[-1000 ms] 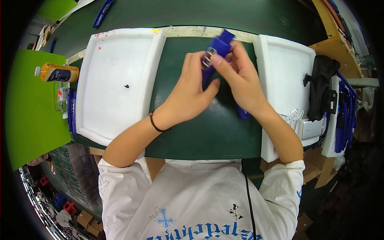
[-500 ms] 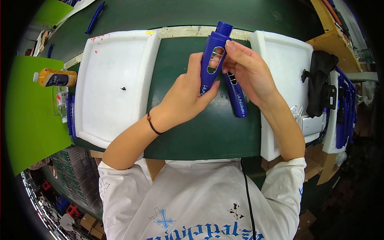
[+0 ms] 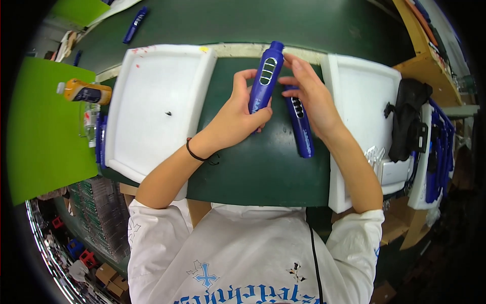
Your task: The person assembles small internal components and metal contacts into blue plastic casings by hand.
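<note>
My left hand [image 3: 238, 116] is closed around the lower part of a blue plastic tube-shaped casing [image 3: 262, 88]. The casing tilts with its narrower neck upward and shows an oval opening with silvery frames across it. My right hand [image 3: 316, 101] is beside the casing's upper end, fingers spread and apart from it. A second blue casing [image 3: 302, 131] of the same kind lies on the dark green table [image 3: 253, 177], just below my right hand's fingers, which cover its top end.
White foam trays stand left [image 3: 152, 111] and right [image 3: 362, 86]. A tiny black piece [image 3: 168, 113] is in the left tray; a black cloth bundle [image 3: 406, 119] is at the right one. An orange-yellow bottle [image 3: 86, 92] stands far left. Another blue casing [image 3: 135, 25] lies at the back.
My right hand has let go of the casing and its fingers have opened. The casing has turned slightly and come lower in my left hand. The view has shifted a little.
</note>
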The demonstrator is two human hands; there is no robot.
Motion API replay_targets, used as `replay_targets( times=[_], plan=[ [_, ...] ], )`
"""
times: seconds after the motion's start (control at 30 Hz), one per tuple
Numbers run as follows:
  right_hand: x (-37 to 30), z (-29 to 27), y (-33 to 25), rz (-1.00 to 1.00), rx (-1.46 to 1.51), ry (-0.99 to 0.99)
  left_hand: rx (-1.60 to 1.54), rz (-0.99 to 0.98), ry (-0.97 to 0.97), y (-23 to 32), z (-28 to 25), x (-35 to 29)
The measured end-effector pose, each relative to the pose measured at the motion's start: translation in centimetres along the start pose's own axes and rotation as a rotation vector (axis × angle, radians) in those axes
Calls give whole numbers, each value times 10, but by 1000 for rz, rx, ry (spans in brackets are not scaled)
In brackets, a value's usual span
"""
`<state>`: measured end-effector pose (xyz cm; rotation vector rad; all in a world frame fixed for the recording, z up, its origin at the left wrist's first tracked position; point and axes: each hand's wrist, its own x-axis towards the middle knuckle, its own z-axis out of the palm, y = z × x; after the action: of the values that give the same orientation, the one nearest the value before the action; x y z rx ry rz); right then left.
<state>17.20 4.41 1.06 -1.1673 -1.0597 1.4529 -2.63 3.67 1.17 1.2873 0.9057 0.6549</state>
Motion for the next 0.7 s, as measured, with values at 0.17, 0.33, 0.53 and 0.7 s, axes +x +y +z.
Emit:
replay_targets(
  times=[0.17, 0.33, 0.53, 0.7],
  plan=[
    [11, -5, 11, -114, -136, 30, -273, -189, 96, 33, -24, 35],
    [0, 4, 12, -184, -285, -69, -10, 30, 281, 22, -103, 145],
    [-9, 3, 15, -201, -384, -124, 971, 383, 763, 18, -127, 126],
    [-6, 7, 15, -235, -508, -121, 667, 631, 758, 46, -100, -95]
  ],
)
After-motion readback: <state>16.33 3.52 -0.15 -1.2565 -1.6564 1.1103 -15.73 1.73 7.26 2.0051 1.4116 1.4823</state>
